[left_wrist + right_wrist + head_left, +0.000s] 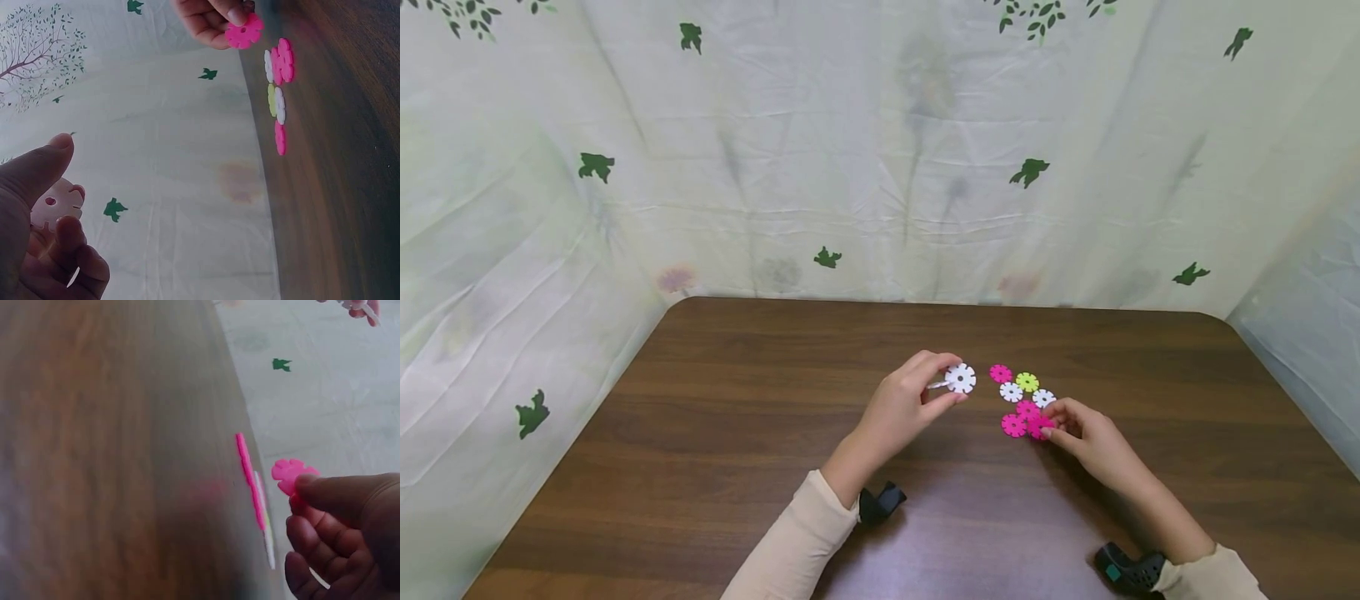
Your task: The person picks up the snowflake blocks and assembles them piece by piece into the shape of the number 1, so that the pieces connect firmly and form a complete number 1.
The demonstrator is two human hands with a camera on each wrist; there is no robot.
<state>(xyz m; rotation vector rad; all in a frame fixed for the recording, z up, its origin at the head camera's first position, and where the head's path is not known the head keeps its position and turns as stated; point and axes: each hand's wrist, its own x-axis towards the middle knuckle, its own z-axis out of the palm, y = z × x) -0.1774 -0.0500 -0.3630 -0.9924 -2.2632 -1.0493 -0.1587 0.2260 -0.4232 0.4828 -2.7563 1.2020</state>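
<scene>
My left hand [910,392] pinches a white interlocking disc [961,378] with notches round its rim, held above the table. A second white piece juts edge-on from behind that disc, toward the palm. To the right, my right hand [1086,437] pinches a pink interlocking disc [290,474] between thumb and fingers. In the left wrist view this pink disc [244,31] is raised off the tabletop. Under and beyond it lie loose discs: several pink ones [1013,426], two white ones [1011,392] and one yellow-green one [1027,382].
The brown wooden table [700,400] has rounded far corners. A pale cloth backdrop [850,167] with green bird shapes hangs behind it and along both sides. Each wrist wears a black camera device [1127,569].
</scene>
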